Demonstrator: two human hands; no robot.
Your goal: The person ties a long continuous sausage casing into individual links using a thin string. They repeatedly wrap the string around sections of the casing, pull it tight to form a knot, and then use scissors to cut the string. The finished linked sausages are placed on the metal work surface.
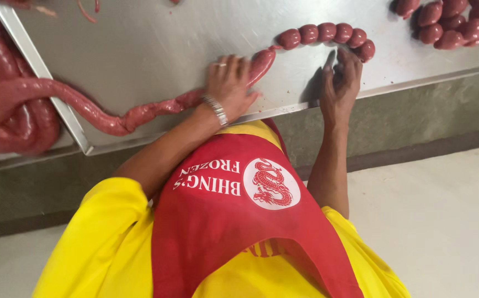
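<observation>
Stainless-steel worktable (156, 49), brushed and pale, fills the upper half of the head view; grey concrete floor (443, 209) lies below it at 4 o'clock.

Item 1: long pinkish-red filled sausage rope (85, 110), unbroken and lying on the table. It runs from 9 o'clock toward centre and passes under the left hand.

Item 2: chain of short rounded dark-red sausage links (328, 33), about six, curving at 12 to 1 o'clock and joined to the rope's near end.

Item 3: left hand (229, 83), palm down, fingers extended flat over the rope and not curled round it. It wears a silver ring (221, 64), with a silver bracelet (216, 109) at the wrist.

Item 4: right hand (340, 83), fingers bent, tips at the last link. Whether it pinches the casing I cannot tell, since the back of the hand hides the contact.

Item 5: heap of finished dark-red links (454, 22) at 1 to 2 o'clock, well apart from both hands.

Item 6: metal tray rim (41, 72) at 10 o'clock, holding a coiled mass of unlinked pink sausage (8, 127).

Item 7: red apron with white round emblem (239, 221) over a yellow shirt (96, 243), at 6 o'clock.

Progress, as judged: one heap and a short chain are linked; the rope and the coil, seemingly the larger share, remain.
</observation>
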